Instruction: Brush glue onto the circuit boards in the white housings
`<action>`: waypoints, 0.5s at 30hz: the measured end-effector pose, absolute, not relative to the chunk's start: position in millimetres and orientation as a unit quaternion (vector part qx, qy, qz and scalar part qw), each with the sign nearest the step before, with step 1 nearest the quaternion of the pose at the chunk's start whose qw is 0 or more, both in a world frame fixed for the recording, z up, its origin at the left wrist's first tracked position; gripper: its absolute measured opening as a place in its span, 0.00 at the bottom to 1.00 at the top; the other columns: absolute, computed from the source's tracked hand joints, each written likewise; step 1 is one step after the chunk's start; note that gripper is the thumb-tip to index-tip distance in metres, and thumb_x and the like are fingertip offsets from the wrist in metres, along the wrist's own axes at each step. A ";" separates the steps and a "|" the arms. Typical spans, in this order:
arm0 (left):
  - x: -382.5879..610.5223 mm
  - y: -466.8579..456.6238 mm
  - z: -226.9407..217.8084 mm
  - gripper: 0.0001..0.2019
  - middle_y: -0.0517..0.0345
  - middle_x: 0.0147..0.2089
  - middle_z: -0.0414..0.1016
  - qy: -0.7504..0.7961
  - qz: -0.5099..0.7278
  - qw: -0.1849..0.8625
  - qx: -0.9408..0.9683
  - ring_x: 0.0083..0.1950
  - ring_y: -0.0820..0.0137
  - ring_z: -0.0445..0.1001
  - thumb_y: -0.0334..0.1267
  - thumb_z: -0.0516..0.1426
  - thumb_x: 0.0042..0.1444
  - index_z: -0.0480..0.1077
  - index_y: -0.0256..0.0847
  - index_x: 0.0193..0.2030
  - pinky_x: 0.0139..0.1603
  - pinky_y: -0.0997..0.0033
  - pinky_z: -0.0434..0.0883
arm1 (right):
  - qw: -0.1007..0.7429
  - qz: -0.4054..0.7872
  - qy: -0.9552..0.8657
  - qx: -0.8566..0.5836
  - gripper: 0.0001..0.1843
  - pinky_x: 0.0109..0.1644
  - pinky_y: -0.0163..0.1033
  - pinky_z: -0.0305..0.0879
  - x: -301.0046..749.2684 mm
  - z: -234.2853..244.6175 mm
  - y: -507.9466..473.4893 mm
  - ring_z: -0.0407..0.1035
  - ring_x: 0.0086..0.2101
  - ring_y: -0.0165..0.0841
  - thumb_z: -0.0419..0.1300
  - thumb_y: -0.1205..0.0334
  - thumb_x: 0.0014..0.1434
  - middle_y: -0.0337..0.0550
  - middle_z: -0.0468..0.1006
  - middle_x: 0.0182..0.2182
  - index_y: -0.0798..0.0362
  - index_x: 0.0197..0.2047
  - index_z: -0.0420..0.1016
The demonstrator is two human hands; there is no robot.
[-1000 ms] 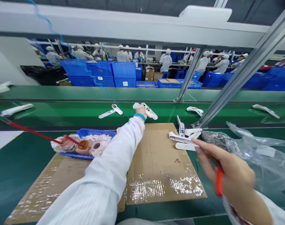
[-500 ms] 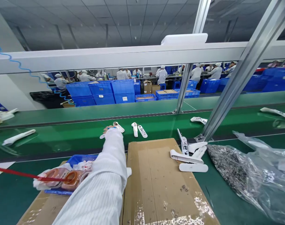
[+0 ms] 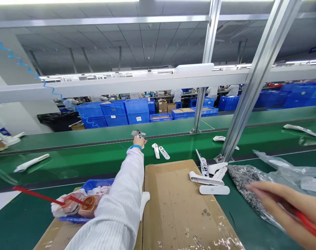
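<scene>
My left hand (image 3: pixel 139 141), with a blue band at the wrist, reaches out over the green belt. Its fingers close around a white plastic housing part (image 3: pixel 138 134) with dark details, blurred and partly covered. My right hand (image 3: pixel 290 208) is at the right edge, blurred, its fingers curled around a thin red stick (image 3: pixel 307 222). Below it lies a clear plastic bag (image 3: pixel 247 178) of small dark pieces. A pair of white housing halves (image 3: pixel 160 151) rests on the belt right of my left hand. More white housing parts (image 3: pixel 211 177) are heaped on the cardboard's right edge.
Cardboard (image 3: pixel 173 208) covers the bench in front of me. A blue tray (image 3: pixel 95 184) holds orange-stained jars with red sticks. Metal posts (image 3: pixel 247 90) rise beyond the bench. Other white parts (image 3: pixel 31 162) lie along the belt (image 3: pixel 77 156). Blue crates (image 3: pixel 137 111) and co-workers are farther back.
My left hand has lifted from the belt, moving right and away with the white part. My right hand has come into view at the right. The view has tilted up.
</scene>
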State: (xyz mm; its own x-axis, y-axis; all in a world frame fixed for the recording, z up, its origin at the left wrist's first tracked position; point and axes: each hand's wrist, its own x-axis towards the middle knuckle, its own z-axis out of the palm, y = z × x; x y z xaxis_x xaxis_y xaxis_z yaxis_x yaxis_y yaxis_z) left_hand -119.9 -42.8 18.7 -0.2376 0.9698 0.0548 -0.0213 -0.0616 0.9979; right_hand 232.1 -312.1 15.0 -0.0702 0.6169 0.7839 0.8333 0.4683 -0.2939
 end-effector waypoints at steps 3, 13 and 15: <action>-111.5 -47.7 29.5 0.15 0.51 0.47 0.70 0.550 0.563 0.388 0.480 0.42 0.68 0.72 0.39 0.55 0.60 0.66 0.36 0.51 0.41 0.62 0.72 | 0.396 -0.085 -0.773 -0.488 0.08 0.22 0.35 0.66 214.9 38.8 -283.3 0.72 0.23 0.32 0.55 0.54 0.61 0.40 0.79 0.29 0.44 0.41 0.72; -53.8 -171.8 18.5 0.22 0.55 0.36 0.73 0.340 0.545 0.485 0.594 0.27 0.73 0.70 0.59 0.51 0.55 0.64 0.40 0.39 0.27 0.71 0.68 | 0.397 0.005 -0.774 -0.493 0.16 0.31 0.37 0.65 136.0 72.1 -210.4 0.71 0.31 0.34 0.56 0.61 0.60 0.45 0.78 0.36 0.55 0.51 0.72; -46.7 -199.4 15.6 0.23 0.55 0.37 0.72 0.298 0.548 0.511 0.591 0.26 0.74 0.70 0.61 0.51 0.54 0.64 0.41 0.39 0.28 0.71 0.68 | 0.379 0.060 -0.773 -0.505 0.22 0.29 0.36 0.66 132.7 78.1 -214.2 0.71 0.29 0.33 0.58 0.58 0.59 0.49 0.76 0.42 0.55 0.56 0.68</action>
State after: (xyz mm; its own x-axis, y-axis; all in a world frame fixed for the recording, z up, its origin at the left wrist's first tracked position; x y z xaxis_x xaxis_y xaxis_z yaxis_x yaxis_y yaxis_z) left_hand -46.7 -199.4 15.6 0.2219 0.9125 0.3435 -0.2079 -0.2999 0.9310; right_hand 132.7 -214.2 78.1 -0.2029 0.8261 0.5257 0.7345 0.4834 -0.4763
